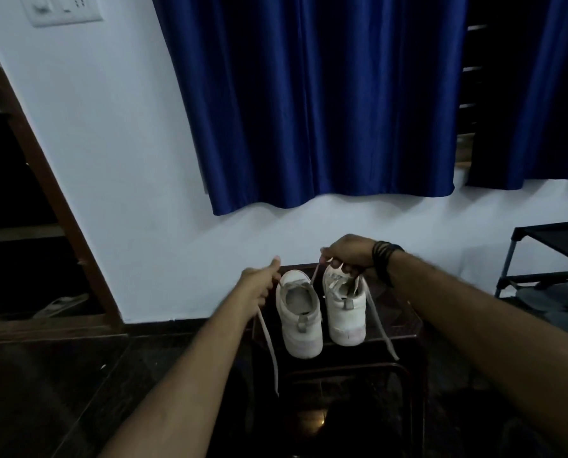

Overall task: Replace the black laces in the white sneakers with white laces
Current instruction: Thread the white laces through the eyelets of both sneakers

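Low in the frame's centre, two white sneakers stand side by side on a dark stool, heels toward me. My left hand curls round a white lace trailing down the left shoe's side. My right hand pinches the right shoe's lace at the tongue.

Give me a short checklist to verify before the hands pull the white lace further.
1. Left hand grips the white lace: ok.
2. Right hand pinches lace at the right sneaker: ok.
3. Both sneakers stand upright on the dark stool: ok.
4. Black laces are out of the left sneaker: none visible, ok.
5. Lace passes through every eyelet: cannot tell.
6. Loose ends are equal: cannot tell.
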{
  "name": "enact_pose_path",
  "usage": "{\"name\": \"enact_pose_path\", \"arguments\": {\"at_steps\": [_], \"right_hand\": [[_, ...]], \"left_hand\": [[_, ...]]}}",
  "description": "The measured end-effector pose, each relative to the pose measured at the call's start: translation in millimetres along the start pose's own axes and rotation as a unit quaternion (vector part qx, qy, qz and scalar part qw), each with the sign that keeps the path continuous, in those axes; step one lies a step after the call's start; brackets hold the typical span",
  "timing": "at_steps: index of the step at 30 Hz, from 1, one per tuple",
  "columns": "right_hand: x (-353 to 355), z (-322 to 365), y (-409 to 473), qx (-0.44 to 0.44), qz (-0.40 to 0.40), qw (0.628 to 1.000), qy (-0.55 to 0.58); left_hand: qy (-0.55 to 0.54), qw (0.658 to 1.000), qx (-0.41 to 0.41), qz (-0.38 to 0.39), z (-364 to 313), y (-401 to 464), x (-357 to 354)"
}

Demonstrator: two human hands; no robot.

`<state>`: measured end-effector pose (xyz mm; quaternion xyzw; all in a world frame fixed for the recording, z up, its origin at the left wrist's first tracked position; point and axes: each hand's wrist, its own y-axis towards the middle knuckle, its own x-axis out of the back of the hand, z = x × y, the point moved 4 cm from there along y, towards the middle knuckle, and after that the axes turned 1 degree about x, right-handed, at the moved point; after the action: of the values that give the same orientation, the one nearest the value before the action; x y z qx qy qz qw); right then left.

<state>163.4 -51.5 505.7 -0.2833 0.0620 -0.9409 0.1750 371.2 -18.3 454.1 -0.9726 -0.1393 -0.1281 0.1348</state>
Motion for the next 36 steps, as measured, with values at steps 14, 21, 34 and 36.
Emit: {"name": "enact_pose_path", "arguments": {"at_steps": [14, 21, 34, 36], "right_hand": [[42.6, 105.5, -54.0, 0.082, -0.014, 0.995, 0.057], [72.9, 154.6, -96.5, 0.123, -0.042, 0.985, -0.114], [94.0, 194.6, -143.7, 0.285, -0.174, 0.924, -0.189], [96.5, 196.9, -146.1, 0.310, -0.205, 0.907, -0.198]], "left_hand": [[-0.002, 0.991, -0.136, -0.010, -163.1, -70.3, 70.1], [0.151, 0.958, -0.226, -0.087, -222.6, -113.3, 84.5], [0.111, 0.914, -0.379, -0.092, -243.5, -152.3, 67.4], [0.083, 0.918, -0.380, -0.072, -243.5, -151.4, 60.9]]}}
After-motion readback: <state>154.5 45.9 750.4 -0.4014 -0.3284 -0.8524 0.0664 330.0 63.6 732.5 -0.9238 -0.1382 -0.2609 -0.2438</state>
